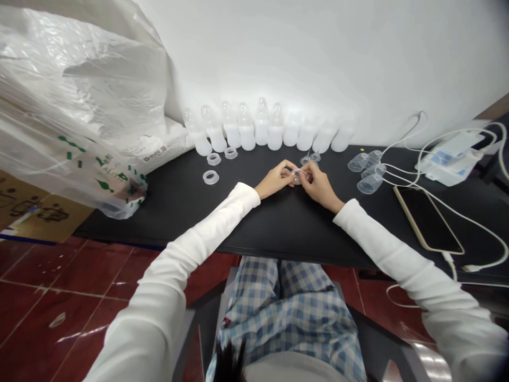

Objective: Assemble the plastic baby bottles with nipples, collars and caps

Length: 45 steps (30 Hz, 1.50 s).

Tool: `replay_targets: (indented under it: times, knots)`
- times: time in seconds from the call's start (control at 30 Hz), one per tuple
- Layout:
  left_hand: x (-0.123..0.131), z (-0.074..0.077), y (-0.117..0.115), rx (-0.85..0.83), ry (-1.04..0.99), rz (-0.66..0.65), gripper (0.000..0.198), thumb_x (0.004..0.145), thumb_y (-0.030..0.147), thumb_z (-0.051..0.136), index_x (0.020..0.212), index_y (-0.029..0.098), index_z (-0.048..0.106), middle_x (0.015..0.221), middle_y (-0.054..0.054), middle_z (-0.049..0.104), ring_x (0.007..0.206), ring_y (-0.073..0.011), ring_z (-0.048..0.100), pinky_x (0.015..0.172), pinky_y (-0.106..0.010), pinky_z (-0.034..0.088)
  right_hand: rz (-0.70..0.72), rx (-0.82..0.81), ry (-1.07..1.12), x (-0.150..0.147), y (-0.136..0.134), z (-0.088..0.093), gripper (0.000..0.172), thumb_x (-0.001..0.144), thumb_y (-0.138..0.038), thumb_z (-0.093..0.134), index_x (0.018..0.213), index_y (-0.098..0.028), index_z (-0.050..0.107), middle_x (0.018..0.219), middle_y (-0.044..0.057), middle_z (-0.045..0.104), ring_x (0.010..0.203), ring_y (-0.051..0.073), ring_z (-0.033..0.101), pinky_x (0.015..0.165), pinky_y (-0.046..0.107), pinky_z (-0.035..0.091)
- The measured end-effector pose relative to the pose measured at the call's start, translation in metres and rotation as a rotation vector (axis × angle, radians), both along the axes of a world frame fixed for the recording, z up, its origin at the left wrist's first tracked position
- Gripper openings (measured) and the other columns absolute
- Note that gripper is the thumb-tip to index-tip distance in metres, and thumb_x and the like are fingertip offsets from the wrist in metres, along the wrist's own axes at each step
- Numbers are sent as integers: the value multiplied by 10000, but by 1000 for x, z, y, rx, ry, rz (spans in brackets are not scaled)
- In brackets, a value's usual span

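Note:
My left hand and my right hand meet above the black table, fingers closed on a clear bottle collar ring from both sides. Whether a nipple sits inside the ring is too small to tell. Just beyond my right hand lie clear bottle nipples. To the left of my left hand, a collar ring rests flat, with two more rings behind it. A row of white baby bottles stands along the wall; the left ones wear clear domed caps, the right ones appear uncapped.
Clear domed caps lie to the right, near white cables and a phone. Behind the phone sits a white power strip or adapter. Large plastic bags crowd the left, over a cardboard box.

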<state>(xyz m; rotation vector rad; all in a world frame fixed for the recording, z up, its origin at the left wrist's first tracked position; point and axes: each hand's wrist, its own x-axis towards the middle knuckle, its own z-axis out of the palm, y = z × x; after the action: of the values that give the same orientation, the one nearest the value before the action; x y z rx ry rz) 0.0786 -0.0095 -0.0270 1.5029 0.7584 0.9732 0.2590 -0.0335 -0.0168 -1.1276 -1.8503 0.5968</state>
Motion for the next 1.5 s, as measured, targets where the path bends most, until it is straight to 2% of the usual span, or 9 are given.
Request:
replay_targets:
  times: [0.13,0.3,0.53,0.73,1.0,1.2,1.5]
  knots:
    - [0,1,-2,32,38,21,278,876,299,766,1007,183,550,732,48,652,702,-89,695,749,-245,565,9,7,-28,1,0,1,364,925,-612,573,865,-273,456,688,-4,539,610,173,493,618,351,448]
    - [2,6,-8,91,103,77,187,916,229,687,952,193,507,688,67,624,617,-70,638,670,-217,518,13,18,-44,-3,-3,1,335,942,-573,569,862,-271,448,670,-8,534,578,166,482,599,346,439]
    - [4,10,-13,154,134,112,157,936,246,652,940,204,501,656,83,594,586,-59,593,653,-214,493,-6,40,-51,-7,-4,0,329,946,-546,566,835,-272,420,655,-11,525,570,168,488,603,349,442]
    - [4,5,-7,55,70,75,210,921,302,710,981,190,543,714,45,660,664,-85,658,705,-234,537,-39,-4,17,-5,-2,1,356,928,-581,579,828,-271,437,662,-16,503,601,166,483,611,346,440]
    - [3,-2,2,-45,-56,46,278,890,307,762,1022,180,553,780,25,681,712,-88,686,773,-253,560,37,-59,52,-1,0,-1,330,901,-560,626,932,-270,471,750,-7,538,672,178,544,655,364,503]
    - [2,1,-2,35,4,40,339,832,298,814,1014,173,557,824,1,689,760,-110,697,803,-276,546,31,-26,29,1,3,-4,291,892,-486,640,943,-261,463,759,0,551,648,169,538,632,355,495]
    - [4,6,-10,151,119,150,211,867,200,732,953,191,540,731,49,659,691,-90,654,743,-248,508,24,82,-53,-3,2,-6,252,926,-460,550,897,-264,395,695,-32,516,565,151,482,577,325,426]
